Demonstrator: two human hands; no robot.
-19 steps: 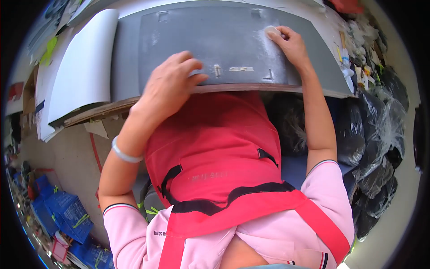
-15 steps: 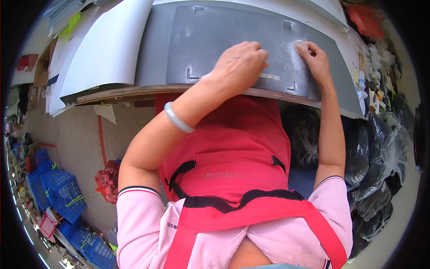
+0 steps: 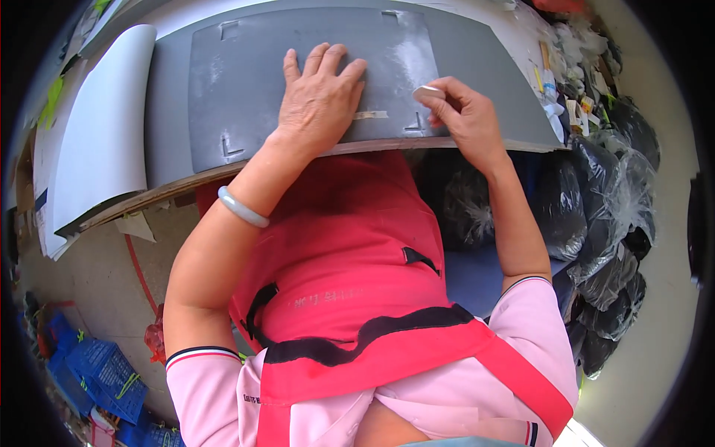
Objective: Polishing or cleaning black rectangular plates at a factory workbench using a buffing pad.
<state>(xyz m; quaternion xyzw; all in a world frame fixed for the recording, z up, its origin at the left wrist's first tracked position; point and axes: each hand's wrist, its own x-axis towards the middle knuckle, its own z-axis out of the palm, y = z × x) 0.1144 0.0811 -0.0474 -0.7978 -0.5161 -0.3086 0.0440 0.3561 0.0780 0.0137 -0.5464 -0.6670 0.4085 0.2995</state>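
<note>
Left hand (image 3: 319, 104) has opened, partly covering grey panel (image 3: 249, 82) beside pale strip (image 3: 372, 115).

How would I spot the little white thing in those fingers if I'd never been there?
Find the dark grey panel near the top of the view. By its right edge, the person's right hand pinches a small, flat, whitish piece between thumb and fingers. Unlike the powdery white smear on the panel just beyond, it is solid and held.
</note>
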